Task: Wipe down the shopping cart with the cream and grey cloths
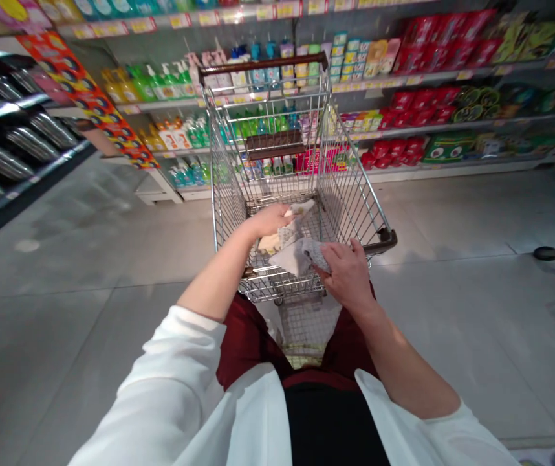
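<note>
My left hand (268,221) has its fingers closed on a cream patterned cloth (277,241), part of which sticks out past the fingertips. Close by on the right, my right hand (348,270) grips a light grey cloth (293,257) with a knobbly part near the fingers. The two cloths overlap or touch; folds hide where one ends. Both hands are over the near end of a metal shopping cart (213,188), whose wire basket surrounds the cloths. What the fingers cover of each cloth is hidden.
Shelves (403,169) of pump bottles, tubs and red packs stand behind the cart. On the left are a dark rack (25,197) and an orange strip display (96,103). A dark ladle-like object (549,253) is at the right. Tiled floor (452,310) surrounds the cart.
</note>
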Demonstrator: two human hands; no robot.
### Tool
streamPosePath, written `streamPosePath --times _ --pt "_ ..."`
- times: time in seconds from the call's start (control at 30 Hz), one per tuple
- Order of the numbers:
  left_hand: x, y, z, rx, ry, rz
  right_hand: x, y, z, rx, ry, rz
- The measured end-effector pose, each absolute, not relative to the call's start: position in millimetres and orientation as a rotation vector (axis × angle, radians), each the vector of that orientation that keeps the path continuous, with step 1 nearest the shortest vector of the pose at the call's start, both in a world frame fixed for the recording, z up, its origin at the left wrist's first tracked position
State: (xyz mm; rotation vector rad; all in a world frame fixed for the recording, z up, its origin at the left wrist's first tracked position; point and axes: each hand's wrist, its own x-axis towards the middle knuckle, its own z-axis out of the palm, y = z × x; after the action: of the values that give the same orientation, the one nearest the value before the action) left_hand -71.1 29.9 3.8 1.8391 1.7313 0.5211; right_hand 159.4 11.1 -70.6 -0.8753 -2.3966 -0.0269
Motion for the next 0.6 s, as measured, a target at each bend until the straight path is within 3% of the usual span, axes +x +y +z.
streamPosePath --times 0.13,0.3,0.6 --pt "-40.6 -17.8 18.2 2.077 1.857 0.444 174.3 18.6 -64.9 -0.853 -2.461 -0.088" --pt "-23.3 -74.6 -12.3 2.072 2.092 0.397 201.7 34.5 -58.7 -0.799 -2.511 -0.131" --pt "-52.6 -110.3 -23.2 2.193 2.216 0.468 241.1 60.9 -66.8 -0.627 -2.523 -0.305"
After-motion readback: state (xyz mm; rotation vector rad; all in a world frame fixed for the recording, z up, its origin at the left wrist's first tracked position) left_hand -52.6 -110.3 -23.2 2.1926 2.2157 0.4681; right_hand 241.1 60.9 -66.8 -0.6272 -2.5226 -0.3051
